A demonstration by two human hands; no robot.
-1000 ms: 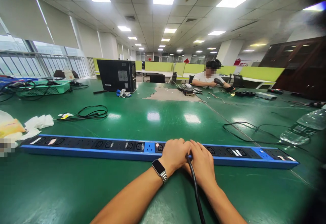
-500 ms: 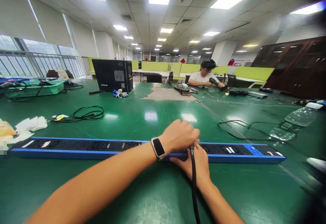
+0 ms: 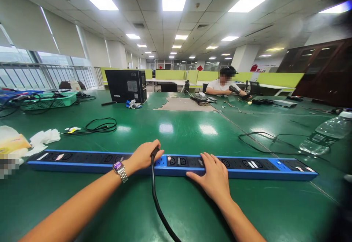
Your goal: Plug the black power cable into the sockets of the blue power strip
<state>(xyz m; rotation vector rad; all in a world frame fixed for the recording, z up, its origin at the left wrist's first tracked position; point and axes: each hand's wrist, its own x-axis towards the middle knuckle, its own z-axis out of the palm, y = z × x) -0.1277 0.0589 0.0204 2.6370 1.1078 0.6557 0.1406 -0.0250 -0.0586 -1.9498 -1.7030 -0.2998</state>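
Observation:
A long blue and black power strip lies across the green table in front of me. My left hand, with a watch at the wrist, is closed around the black plug of a thick power cord. This plug is just over the strip, left of its middle blue socket; whether it touches the strip is hidden. The cord hangs toward me. My right hand grips the strip right of its middle, thumb on the near side and fingers over the top.
Coiled black cable lies beyond the strip, with tissues at left. A plastic bottle and thin cable are at right. Farther back are a computer case, green basket and a seated person.
My left hand has lifted from beside the right hand and moved left with the plug, baring sockets between them. My right hand has stayed on the strip.

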